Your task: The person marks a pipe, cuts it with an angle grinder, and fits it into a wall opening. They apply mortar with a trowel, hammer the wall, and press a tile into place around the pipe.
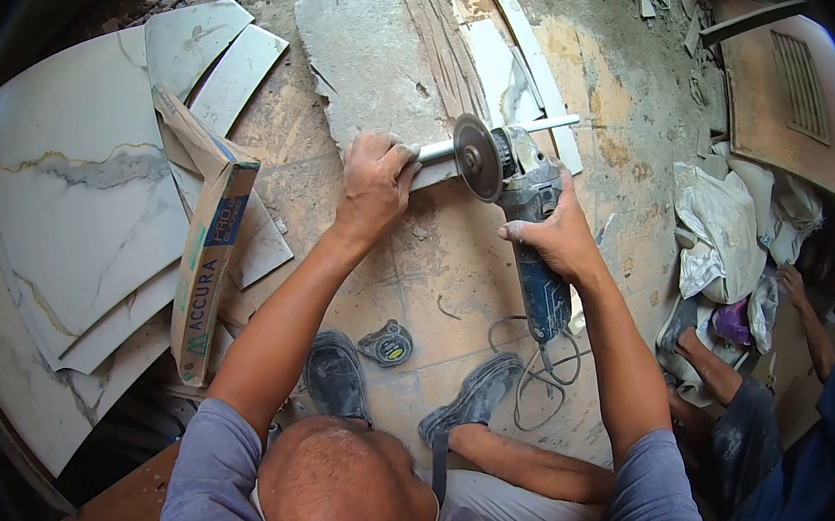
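Observation:
My left hand (375, 184) is closed around one end of a narrow white strip (437, 151), near the lower edge of a rough grey slab. In my right hand (555, 227) is a blue and grey angle grinder (545, 293), gripped round its body with the thumb across it. The grinder's round cutting disc (477, 157) stands on edge against the strip, just right of my left hand. Beyond the disc a thin white length (550, 123) sticks out to the right. Whether the disc has cut into the strip is hidden. The grinder's cord (550, 378) loops on the floor.
The grey slab (368, 54) lies ahead, with white tile strips (522, 39) beside it. Large marbled tiles (89, 192) and a long cardboard box (212, 265) are at left. A tape measure (386, 344) lies near my feet. At right are sacks (726, 231) and another person's arm (811, 323).

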Demonstrator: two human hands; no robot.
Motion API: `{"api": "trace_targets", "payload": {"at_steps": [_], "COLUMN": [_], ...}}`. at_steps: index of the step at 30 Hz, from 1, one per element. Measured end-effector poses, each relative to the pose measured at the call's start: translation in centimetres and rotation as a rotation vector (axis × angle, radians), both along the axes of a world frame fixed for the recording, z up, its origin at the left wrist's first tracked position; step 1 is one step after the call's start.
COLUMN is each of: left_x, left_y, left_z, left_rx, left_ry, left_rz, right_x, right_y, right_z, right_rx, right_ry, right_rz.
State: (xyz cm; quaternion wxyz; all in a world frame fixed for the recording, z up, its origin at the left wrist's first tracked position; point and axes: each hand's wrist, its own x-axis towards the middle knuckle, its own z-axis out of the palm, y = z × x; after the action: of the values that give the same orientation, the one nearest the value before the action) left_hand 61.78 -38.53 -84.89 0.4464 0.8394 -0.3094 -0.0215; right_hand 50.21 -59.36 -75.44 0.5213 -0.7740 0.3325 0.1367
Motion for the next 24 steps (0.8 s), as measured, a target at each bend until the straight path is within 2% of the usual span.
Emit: {"api": "trace_targets", "payload": {"at_steps": [6, 11, 14, 20, 24], "left_x": [0.0, 0.0, 0.0, 0.0, 0.1], "left_y": [0.0, 0.0, 0.0, 0.0, 0.0], "left_z": [0.0, 0.1, 0.1, 0.0, 0.2], "left_rx": [-0.002, -0.002, -0.003, 0.002, 0.001], "left_ry": [-0.012, -0.001, -0.003, -0.001, -0.030], "left_rz": [0.004, 0.003, 0.005, 0.001, 0.000], "right_x": [0.5, -0.1, 0.6, 0.1, 0.4], "right_y": [0.3, -0.2, 0.1, -0.2, -0.1], "right_z": [0.6, -0.6, 0.5, -0.5, -0.3], "right_rx": [0.026, -0.075, 0.002, -0.059, -0.010], "right_ry": [0.034, -0.012, 0.026, 0.051, 0.054], "right_rz": [-0.014, 0.028, 0.026, 0.025, 0.018]}}
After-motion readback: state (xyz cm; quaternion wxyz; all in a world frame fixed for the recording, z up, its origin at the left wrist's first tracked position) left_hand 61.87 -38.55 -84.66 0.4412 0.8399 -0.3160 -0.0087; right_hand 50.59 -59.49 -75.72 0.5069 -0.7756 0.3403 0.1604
